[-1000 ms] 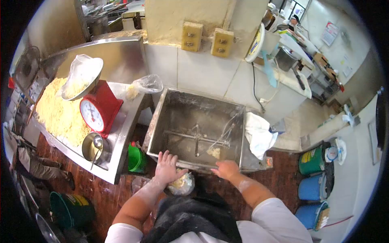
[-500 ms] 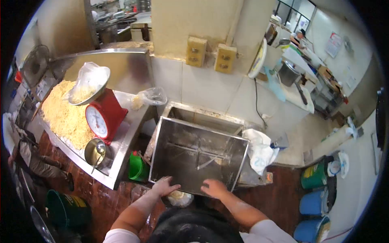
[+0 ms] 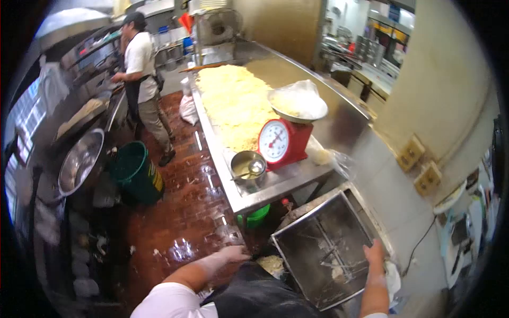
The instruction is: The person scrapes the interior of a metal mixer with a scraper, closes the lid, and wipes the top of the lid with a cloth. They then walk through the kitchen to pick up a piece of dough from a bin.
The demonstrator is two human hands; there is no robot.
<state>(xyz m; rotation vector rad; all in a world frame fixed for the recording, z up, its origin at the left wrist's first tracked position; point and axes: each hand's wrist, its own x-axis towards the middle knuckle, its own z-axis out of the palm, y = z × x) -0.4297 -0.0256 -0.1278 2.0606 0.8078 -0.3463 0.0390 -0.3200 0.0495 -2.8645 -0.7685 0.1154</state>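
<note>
Before me sits a rectangular steel mixer trough (image 3: pixel 297 254) with crossed bars and pale flour residue inside. My right hand (image 3: pixel 374 251) is over its right side, thumb and fingers apart, holding nothing. To the left of the trough, my left hand (image 3: pixel 234 254) hovers low over the floor, fingers loosely extended and nothing seen in them. Just beyond that hand, a plastic bag with pale contents (image 3: pixel 271 265) shows partly behind my dark apron (image 3: pixel 257 294). A green container (image 3: pixel 254 216) stands under the table corner.
A steel table (image 3: pixel 281 191) holds a heap of yellow crumbly material (image 3: pixel 233 106), a red scale (image 3: pixel 289 143) and a metal pot (image 3: pixel 248 168) with a ladle. At left stand a dark green bin (image 3: pixel 132 172), a steel bowl (image 3: pixel 81 161) and another person (image 3: pixel 140 79).
My view has swung left, bringing the other person and more floor into sight. My left hand has come away from the trough's front edge; my right hand is now at its right side.
</note>
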